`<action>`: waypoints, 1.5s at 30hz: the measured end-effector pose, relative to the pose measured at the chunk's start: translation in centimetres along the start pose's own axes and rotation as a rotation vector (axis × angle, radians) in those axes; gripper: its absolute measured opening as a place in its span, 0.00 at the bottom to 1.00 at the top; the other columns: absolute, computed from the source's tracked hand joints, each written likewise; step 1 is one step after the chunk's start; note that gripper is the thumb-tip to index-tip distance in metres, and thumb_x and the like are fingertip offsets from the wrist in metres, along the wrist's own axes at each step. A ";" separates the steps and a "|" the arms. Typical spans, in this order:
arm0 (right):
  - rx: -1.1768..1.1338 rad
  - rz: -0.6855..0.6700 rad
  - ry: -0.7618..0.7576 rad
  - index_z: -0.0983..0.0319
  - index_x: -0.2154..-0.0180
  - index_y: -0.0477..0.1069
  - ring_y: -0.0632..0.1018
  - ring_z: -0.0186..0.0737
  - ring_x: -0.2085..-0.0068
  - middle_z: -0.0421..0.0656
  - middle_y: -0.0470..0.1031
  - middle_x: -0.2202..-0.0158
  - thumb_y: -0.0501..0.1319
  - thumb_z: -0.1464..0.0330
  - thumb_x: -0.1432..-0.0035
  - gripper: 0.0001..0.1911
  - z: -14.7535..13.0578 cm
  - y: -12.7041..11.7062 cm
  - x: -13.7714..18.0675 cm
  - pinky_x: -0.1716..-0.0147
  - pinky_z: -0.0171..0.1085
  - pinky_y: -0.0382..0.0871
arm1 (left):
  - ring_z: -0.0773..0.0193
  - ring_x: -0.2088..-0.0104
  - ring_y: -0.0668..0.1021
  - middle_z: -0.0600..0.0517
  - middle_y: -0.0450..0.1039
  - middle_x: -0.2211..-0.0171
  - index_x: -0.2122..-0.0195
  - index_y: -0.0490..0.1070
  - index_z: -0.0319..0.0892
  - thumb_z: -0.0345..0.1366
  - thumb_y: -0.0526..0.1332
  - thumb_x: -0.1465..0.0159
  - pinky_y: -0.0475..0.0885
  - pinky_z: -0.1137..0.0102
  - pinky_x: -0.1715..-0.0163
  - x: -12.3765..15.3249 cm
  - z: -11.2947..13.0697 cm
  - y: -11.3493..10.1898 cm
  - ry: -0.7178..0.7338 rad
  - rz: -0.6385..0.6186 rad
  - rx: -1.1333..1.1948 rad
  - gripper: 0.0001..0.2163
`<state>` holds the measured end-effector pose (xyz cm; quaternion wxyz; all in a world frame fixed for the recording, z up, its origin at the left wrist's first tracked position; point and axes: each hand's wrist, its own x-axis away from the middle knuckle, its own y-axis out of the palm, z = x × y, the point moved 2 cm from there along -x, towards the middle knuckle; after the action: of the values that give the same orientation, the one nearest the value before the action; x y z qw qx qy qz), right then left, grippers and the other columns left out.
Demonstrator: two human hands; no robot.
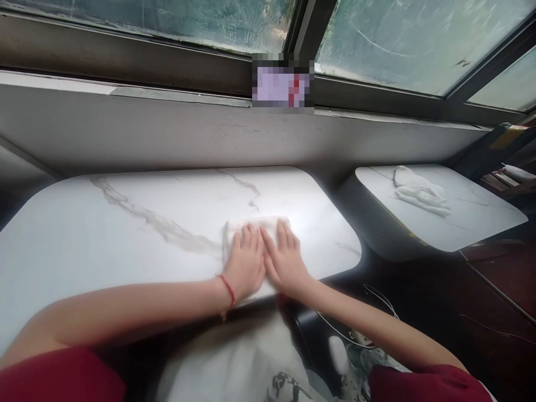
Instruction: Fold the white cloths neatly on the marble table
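A folded white cloth (271, 222) lies flat near the right end of a white marble-patterned table (104, 240). My left hand (246, 261) rests palm down on the cloth's left half, its fingers stretched out; a red cord circles that wrist. Beside it, my right hand (288, 259) presses flat on the right half, with its fingers extended. The hands touch or nearly touch along their inner sides. Much of the cloth's lower part is hidden under them.
To the right stands a second marble-patterned table (473, 195) with a crumpled white cloth (421, 192) on it. Behind both tables run a low wall (188, 131) and windows (385, 44). A white cable (383, 298) and clutter lie below the near edge.
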<state>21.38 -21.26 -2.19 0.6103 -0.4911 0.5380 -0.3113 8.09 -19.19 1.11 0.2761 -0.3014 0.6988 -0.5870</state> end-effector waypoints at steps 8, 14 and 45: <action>-0.044 -0.030 -0.038 0.65 0.31 0.59 0.54 0.67 0.30 0.62 0.51 0.29 0.49 0.66 0.33 0.30 -0.8 2.8 -7.3 0.37 0.59 0.55 | 0.36 0.32 0.63 0.24 0.55 0.32 0.32 0.54 0.19 0.35 0.47 0.31 0.61 0.50 0.37 -2.5 -5.8 0.7 -0.133 0.000 0.011 0.30; -0.029 -0.064 -0.013 0.64 0.31 0.61 0.55 0.64 0.30 0.63 0.53 0.30 0.49 0.66 0.32 0.30 -2.0 4.9 -14.1 0.36 0.55 0.53 | 0.38 0.32 0.63 0.25 0.57 0.32 0.32 0.56 0.20 0.36 0.46 0.30 0.60 0.52 0.37 -4.8 -11.7 2.6 -0.183 0.103 0.066 0.29; -0.181 0.011 -0.059 0.63 0.34 0.64 0.60 0.61 0.37 0.60 0.58 0.34 0.51 0.64 0.35 0.30 -5.5 9.3 -25.6 0.41 0.54 0.55 | 0.47 0.29 0.59 0.36 0.54 0.28 0.29 0.54 0.31 0.39 0.45 0.29 0.54 0.55 0.31 -7.1 -22.9 4.6 -0.406 0.120 0.153 0.29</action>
<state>8.92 3.56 -1.53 0.5807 -0.5502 0.5483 -0.2437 -4.53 1.66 0.45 0.4674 -0.3494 0.5991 -0.5481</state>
